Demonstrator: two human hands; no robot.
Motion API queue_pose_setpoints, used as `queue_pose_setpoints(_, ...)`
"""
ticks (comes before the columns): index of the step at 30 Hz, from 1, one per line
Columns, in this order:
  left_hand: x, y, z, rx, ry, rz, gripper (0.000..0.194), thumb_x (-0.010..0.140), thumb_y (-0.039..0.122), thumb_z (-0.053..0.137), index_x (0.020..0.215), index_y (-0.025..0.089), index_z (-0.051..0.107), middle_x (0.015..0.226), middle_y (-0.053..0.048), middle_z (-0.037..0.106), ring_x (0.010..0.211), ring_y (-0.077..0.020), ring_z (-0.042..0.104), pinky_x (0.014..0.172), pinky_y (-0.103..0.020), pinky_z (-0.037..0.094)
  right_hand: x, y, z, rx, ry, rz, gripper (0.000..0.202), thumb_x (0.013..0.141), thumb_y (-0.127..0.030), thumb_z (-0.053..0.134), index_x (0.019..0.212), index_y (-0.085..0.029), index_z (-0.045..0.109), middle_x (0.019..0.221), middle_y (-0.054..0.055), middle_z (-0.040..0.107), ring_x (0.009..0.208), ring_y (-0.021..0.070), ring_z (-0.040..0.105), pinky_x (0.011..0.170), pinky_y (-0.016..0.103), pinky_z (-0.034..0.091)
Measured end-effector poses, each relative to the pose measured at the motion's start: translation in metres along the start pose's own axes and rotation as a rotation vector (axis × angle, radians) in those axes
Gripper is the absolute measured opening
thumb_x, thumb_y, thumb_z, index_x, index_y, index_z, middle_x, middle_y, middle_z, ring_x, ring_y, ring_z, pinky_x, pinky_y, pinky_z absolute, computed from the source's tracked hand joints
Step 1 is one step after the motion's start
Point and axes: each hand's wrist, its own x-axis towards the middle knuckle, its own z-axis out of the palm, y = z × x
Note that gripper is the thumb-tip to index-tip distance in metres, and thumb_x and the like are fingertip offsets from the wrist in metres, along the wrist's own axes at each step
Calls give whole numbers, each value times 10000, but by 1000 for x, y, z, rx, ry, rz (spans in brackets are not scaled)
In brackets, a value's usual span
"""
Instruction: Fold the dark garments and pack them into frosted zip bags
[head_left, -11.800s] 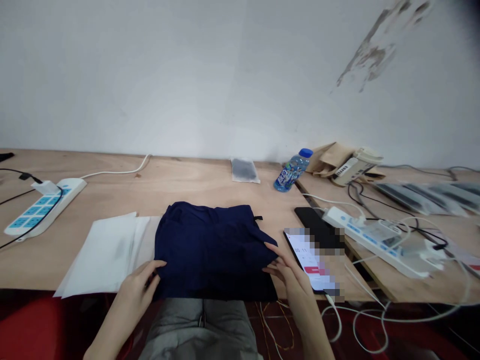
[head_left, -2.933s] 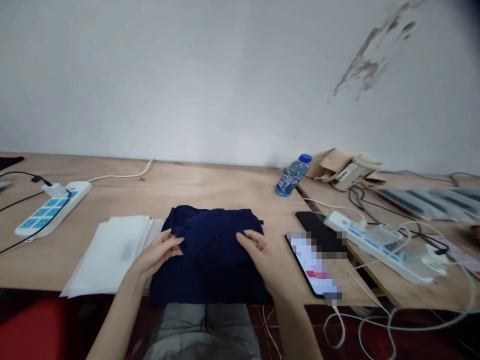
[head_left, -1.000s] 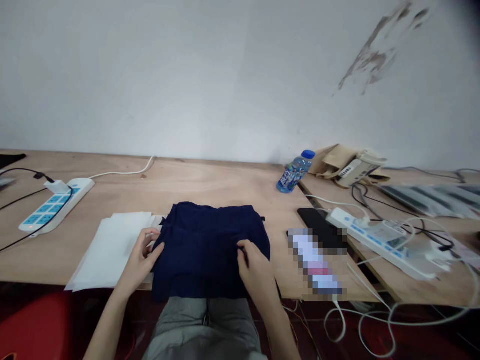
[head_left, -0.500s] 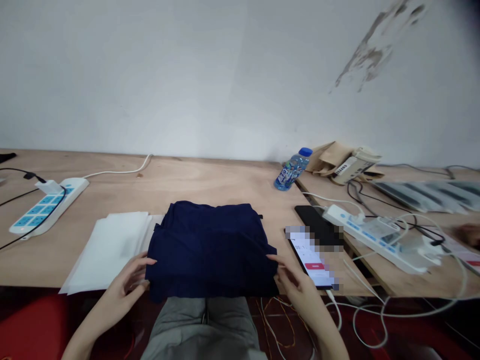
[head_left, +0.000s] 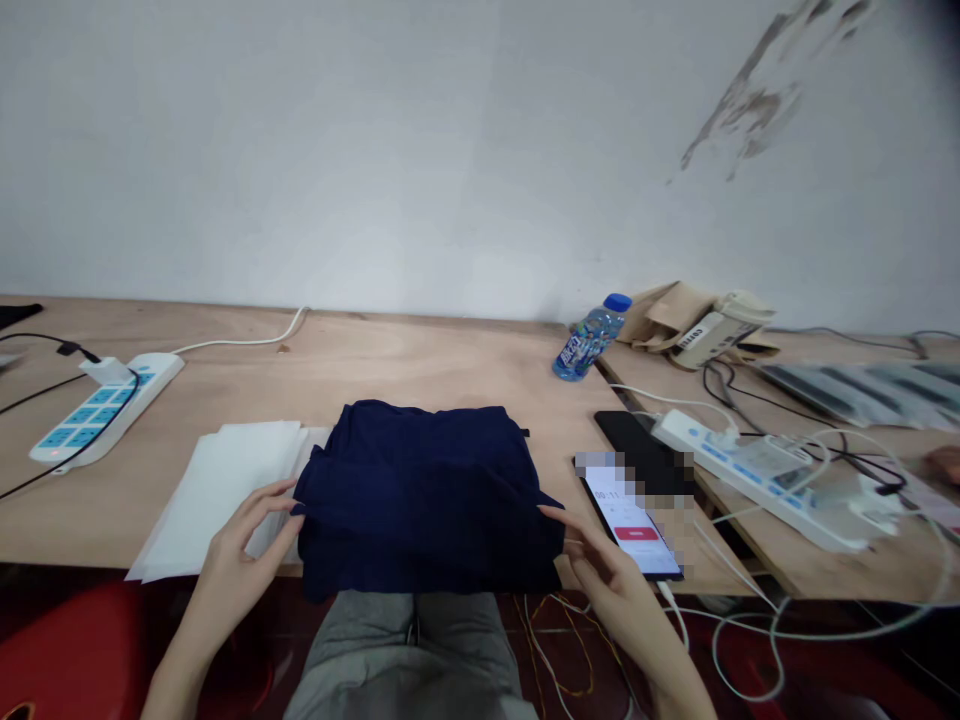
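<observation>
A folded dark navy cloth lies at the table's front edge, its near side hanging slightly over. My left hand is at the cloth's left edge, thumb and forefinger closed on a bit of the fabric there. On the right side, my right hand touches the cloth's right corner, its forefinger on the fabric and the other fingers curled beneath, partly hidden by the cloth.
White sheets lie left of the cloth. A lit phone, a black case, a bottle and a power strip with cables are right. Another power strip is far left. Someone's hand shows at the right edge.
My left hand has shifted up along the cloth's left edge, and its thumb and forefinger have come together on the fabric. The view has shifted slightly.
</observation>
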Motion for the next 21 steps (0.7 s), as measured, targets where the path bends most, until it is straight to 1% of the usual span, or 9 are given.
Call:
queue_pose_setpoints(2,5,9,3,-73,33,-29,231,787,416,650,947,250,664,1192,-63,665,1155,-265,593,1021,-379,444,3,2,4,-13,62,28,368,801,-318,548,1133,-220,672,1017,79,711,913,218,669,818,342,536)
queue_pose_setpoints(4,10,20,6,-128,77,-36,236,799,403,642,974,244,639,1129,-56,690,1101,-245,619,997,-349,451,7,1,8,-58,138,17,268,792,-344,580,993,-211,698,886,66,699,817,215,655,773,342,526)
queue_pose_setpoints(7,16,36,7,-149,199,-11,244,805,387,644,989,229,614,991,-33,703,929,-196,657,861,-282,501,10,-8,6,-120,285,-126,175,795,-381,610,779,-219,677,878,70,653,854,226,622,814,356,489)
queue_pose_setpoints(10,24,57,-3,-174,378,7,255,791,384,665,974,216,611,746,22,648,683,-129,612,659,-209,501,7,-27,-2,-93,370,-226,179,823,-380,599,749,-226,649,964,71,640,931,228,605,866,353,464)
queue_pose_setpoints(12,33,74,-14,-241,494,10,271,772,391,690,956,207,614,633,53,595,556,-93,546,548,-175,465,3,-43,-8,-38,395,-192,185,852,-387,582,774,-229,638,871,45,637,828,201,601,770,312,475)
queue_pose_setpoints(14,45,93,-26,-340,551,0,295,755,404,713,946,201,619,583,67,575,480,-72,504,479,-157,434,0,-60,-15,34,476,-136,211,859,-414,587,767,-227,617,717,7,577,667,164,543,620,267,441)
queue_pose_setpoints(16,61,108,-34,-428,506,-35,325,735,416,736,949,197,625,562,72,575,438,-62,491,430,-146,406,2,-73,-20,129,566,-86,247,838,-453,614,751,-222,600,647,-16,516,576,137,473,531,248,383)
queue_pose_setpoints(18,81,114,-33,-479,372,-90,368,713,431,750,964,192,625,563,64,591,437,-73,520,412,-147,402,10,-80,-22,234,579,-24,278,799,-487,649,766,-215,604,622,-26,498,538,124,444,493,240,350)
queue_pose_setpoints(21,114,98,-11,-463,185,-151,434,718,484,714,1001,174,602,569,46,605,471,-109,579,461,-186,460,36,-69,-18,335,476,52,332,752,-519,675,823,-199,619,624,-21,533,541,128,472,492,237,361)
